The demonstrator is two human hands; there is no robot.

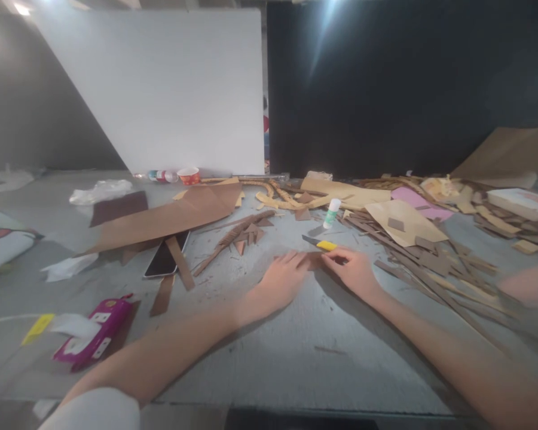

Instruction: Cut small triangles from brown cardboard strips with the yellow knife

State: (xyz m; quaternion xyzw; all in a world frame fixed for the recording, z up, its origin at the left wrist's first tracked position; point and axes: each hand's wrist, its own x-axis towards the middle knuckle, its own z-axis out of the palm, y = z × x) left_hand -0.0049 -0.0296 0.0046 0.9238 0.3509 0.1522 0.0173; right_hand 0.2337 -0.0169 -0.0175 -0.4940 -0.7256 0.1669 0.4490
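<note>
My left hand [284, 276] lies flat, fingers outstretched, on a small brown cardboard piece [314, 261] that is mostly hidden under it. The fingertips of my right hand [354, 270] are pinched together at the right end of that piece. Just beyond those fingertips is a yellow utility knife [326, 245], its dark blade pointing left; it appears to lie on the table. A glue stick [332, 213] with a white cap stands tilted behind the knife. To the left of my hands rests a brown spine-like strip of overlapping cardboard pieces [237, 233].
Cardboard strips and scraps [430, 257] are heaped at right, where another person's arm [529, 283] reaches in. A large brown sheet [170, 218] partly covers a phone [164, 260]. A purple tissue pack [96, 331] lies at front left. Boards [174, 89] stand behind the table.
</note>
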